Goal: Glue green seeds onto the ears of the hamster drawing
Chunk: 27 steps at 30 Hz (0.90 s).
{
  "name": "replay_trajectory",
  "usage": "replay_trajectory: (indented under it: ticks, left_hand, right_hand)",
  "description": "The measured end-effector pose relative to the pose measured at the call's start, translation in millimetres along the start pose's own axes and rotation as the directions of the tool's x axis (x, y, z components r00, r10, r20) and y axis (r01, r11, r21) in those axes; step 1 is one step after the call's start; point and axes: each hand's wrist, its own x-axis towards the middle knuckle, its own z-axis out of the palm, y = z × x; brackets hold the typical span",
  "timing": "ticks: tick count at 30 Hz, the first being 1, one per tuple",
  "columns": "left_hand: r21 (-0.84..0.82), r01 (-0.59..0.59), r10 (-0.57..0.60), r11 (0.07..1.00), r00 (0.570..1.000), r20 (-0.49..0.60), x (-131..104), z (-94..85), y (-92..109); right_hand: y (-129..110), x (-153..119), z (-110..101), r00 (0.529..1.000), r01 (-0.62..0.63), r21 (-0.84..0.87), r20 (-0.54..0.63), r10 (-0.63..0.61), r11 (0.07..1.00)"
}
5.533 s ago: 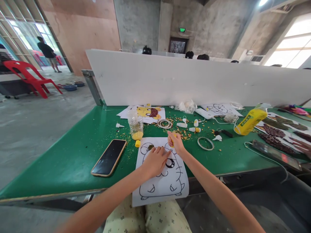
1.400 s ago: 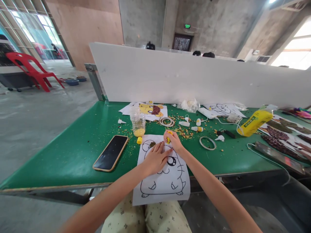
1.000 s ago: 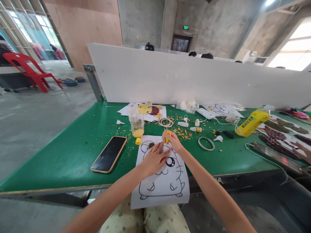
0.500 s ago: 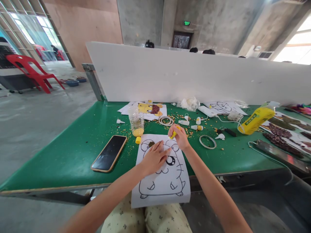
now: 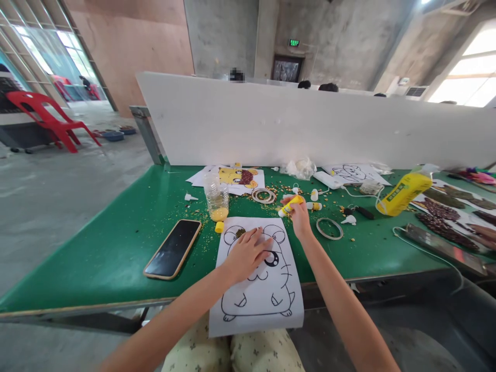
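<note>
My left hand [image 5: 246,253] lies with spread fingers on a white sheet [image 5: 258,297] printed with a hamster outline. A small dark green patch [image 5: 240,233] shows in the hamster's left ear. My right hand [image 5: 300,216] is closed round a yellow glue stick [image 5: 291,205], tilted just above the sheet's top right edge. The sheet's lower end hangs over the table edge. Beside its top left corner are a yellow cap [image 5: 219,227] and a clear plastic bottle [image 5: 217,199] with yellow grains in the bottom.
A phone [image 5: 173,249] lies left on the green table [image 5: 116,248]. Rings [image 5: 264,195], small glue bottles and scattered grains lie behind the sheet. To the right are a metal ring [image 5: 329,228], a yellow bottle [image 5: 405,192] and seed-covered pictures [image 5: 442,209]. A white partition [image 5: 271,124] stands behind.
My right hand has moved slightly right, away from the hamster's ear, and the glue stick has turned to lie more level. My left hand stays on the sheet.
</note>
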Motion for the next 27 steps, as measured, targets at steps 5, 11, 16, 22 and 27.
replay_trajectory:
  ticks: [5, 11, 16, 22, 27]
  left_hand:
    - [-0.003, -0.047, 0.046, 0.999, 0.998, -0.045, 3, -6.5, 1]
    - [-0.001, 0.029, -0.029, 1.0, 0.999, 0.027, 4, -14.1, 5]
    - [-0.031, 0.041, -0.039, 0.999, 0.996, 0.074, 5, -15.4, -3]
    - [-0.058, -0.099, 0.106, 0.993, 0.986, 0.129, 0, -18.4, -18]
    - [0.054, -0.193, 0.187, 0.98, 0.978, 0.095, -3, -16.4, -26]
  right_hand:
    - [-5, 13, -14, 0.996, -0.087, -0.016, 0.007, 0.087, 0.996]
    - [-7, 27, -26, 0.981, -0.186, -0.046, -0.062, 0.183, 0.982]
    - [-6, 40, -36, 0.948, -0.319, 0.028, -0.007, 0.319, 0.947]
    - [1, 55, -35, 0.908, -0.383, -0.068, 0.156, 0.389, 0.921]
    - [13, 66, -29, 0.957, -0.244, -0.296, 0.079, 0.279, 0.923]
